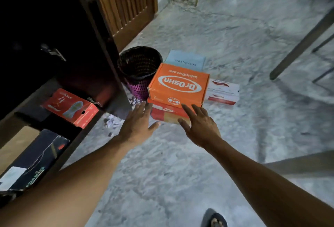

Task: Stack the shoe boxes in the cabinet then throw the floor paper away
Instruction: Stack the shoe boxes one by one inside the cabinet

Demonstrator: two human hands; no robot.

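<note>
Two bare forearms reach out from the near edge. The left hand and right hand are both open with fingers spread, holding nothing. They are set apart at about the width of the orange shoe box, probably to take it by both sides. Whether the right fingertips touch its near edge cannot be told.

The orange box lies lid up on the floor, its white oval logo upside down to the viewer. It sits on a red box, which makes it the easiest to lift first. A white box lies just to the right and a pale blue box just beyond. A mesh bin stands to the left, with paper scraps nearer. The dark cabinet at far left already holds a red shelf box and, below it, a dark box.
</note>
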